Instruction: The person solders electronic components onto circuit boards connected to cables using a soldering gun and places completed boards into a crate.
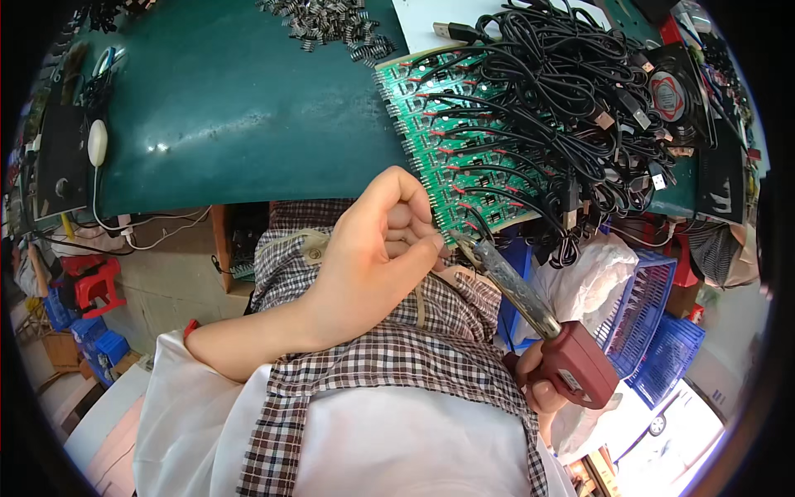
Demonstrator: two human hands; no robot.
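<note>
A panel of green circuit boards (431, 157) lies at the table's near edge, with pin headers in a row along its left side. Black cables with red wire ends run from it into a big tangled bundle of USB cables (546, 91). My left hand (364, 257) is closed at the panel's near left corner, thumb and fingertips together; whatever is between them is hidden. In my right hand (538, 389), partly hidden behind the handle, is a soldering iron (522, 290) with a dark red grip. Its tip points at that same corner, close to my left thumb.
A pile of small metal pin headers (327, 25) sits on the green tabletop (248, 108) at the back. Blue plastic baskets (642, 306) and a white plastic bag (588, 277) stand at the lower right. A red stool (95, 286) is on the floor at left.
</note>
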